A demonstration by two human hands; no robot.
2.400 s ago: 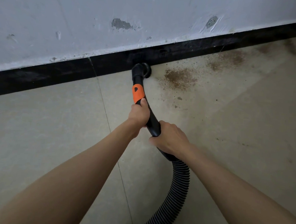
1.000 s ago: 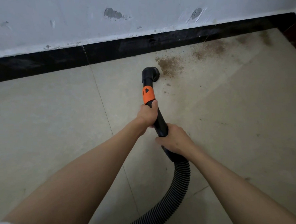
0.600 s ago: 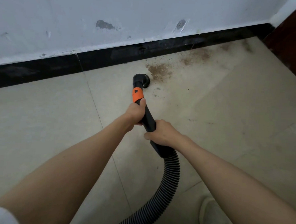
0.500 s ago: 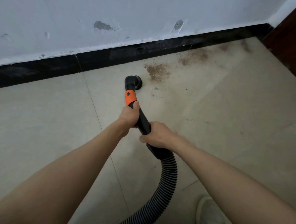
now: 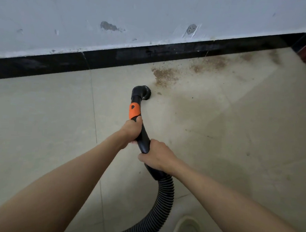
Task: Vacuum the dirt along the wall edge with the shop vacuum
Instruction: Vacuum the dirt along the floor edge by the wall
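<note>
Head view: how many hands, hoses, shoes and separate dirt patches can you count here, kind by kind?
Hands: 2, left hand and right hand, both gripping the vacuum wand
Ribbed hose: 1
Shoe: 1
Dirt patches: 2 clear ones, near patch and far patch; fainter smudges beyond
Total: 6

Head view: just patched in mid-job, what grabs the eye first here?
The orange band on the black vacuum wand, gripped by the left hand ahead of the right hand, stands out at centre. Just beyond the nozzle, brown dirt lies scattered along the black baseboard toward the right corner. The ribbed hose trails down past a pale shoe.
</note>
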